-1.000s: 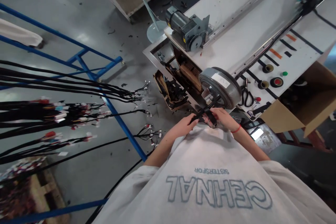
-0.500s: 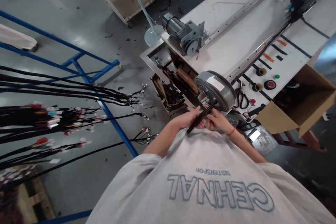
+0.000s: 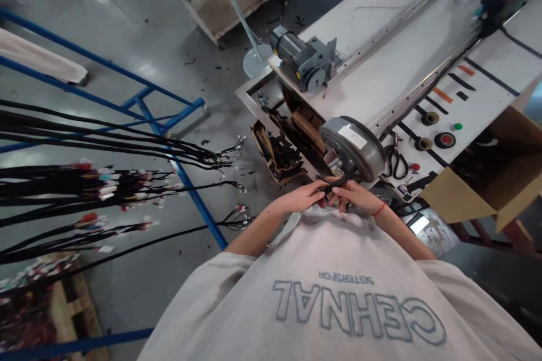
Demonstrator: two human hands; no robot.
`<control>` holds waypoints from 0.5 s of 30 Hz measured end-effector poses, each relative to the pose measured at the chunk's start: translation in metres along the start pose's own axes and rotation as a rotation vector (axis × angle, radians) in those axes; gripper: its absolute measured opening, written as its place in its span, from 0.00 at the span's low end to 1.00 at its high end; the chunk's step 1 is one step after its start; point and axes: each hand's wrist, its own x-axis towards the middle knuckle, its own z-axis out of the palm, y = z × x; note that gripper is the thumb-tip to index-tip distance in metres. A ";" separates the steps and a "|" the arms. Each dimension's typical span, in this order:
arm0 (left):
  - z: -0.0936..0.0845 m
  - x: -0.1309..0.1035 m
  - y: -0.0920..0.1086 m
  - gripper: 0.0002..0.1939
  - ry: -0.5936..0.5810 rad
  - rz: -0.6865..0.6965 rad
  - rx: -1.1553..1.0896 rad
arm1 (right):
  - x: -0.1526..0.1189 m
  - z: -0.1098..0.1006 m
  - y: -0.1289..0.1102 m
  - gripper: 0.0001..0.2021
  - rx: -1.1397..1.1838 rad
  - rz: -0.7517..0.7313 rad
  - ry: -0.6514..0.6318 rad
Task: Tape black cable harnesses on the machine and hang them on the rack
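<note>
In the head view, the left hand [image 3: 305, 196] and right hand [image 3: 354, 196] sat close together just below and right of the frame's centre, fingers of both clamped on a black cable [image 3: 342, 180]. It lay beside a grey roll [image 3: 353, 144] at a white table's [image 3: 372, 90] end. Scissors [image 3: 396, 149] lay right of the roll.

The grey roll [image 3: 370, 155] is presenting a glossy face bearing a matt paper label [image 3: 353, 137]; at its near side, the cable bundle [image 3: 344, 178] is showing a smooth-looking covering. Beyond the roll, the worktable [image 3: 381, 87] is displaying a smooth white finish and the motor [image 3: 291, 48] dull grey metal. Right of the roll, the carton [image 3: 457, 194] is exposing matt cardboard.
</note>
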 end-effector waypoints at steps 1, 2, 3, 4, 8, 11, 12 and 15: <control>0.001 0.005 0.002 0.20 -0.014 0.012 0.030 | 0.000 0.000 -0.005 0.25 -0.041 -0.030 -0.014; 0.004 0.012 0.004 0.20 -0.023 0.018 0.050 | -0.002 0.000 -0.009 0.24 -0.102 -0.048 -0.026; 0.008 0.019 0.005 0.22 -0.037 0.015 0.068 | -0.005 0.001 -0.013 0.22 -0.173 -0.051 -0.027; 0.012 0.027 0.006 0.24 -0.055 0.007 0.088 | -0.009 0.004 -0.016 0.21 -0.235 -0.044 -0.009; 0.032 0.046 0.017 0.28 -0.044 0.021 0.256 | -0.028 0.016 -0.020 0.17 -0.357 0.010 0.180; 0.038 0.037 0.029 0.32 0.085 0.040 0.330 | -0.035 0.013 -0.010 0.15 -0.651 0.088 0.458; 0.037 0.032 0.031 0.33 0.120 0.026 0.305 | -0.037 0.007 -0.004 0.14 -0.764 0.175 0.559; 0.027 0.026 0.022 0.38 0.040 -0.069 0.114 | -0.046 -0.016 0.017 0.14 -0.810 0.396 0.639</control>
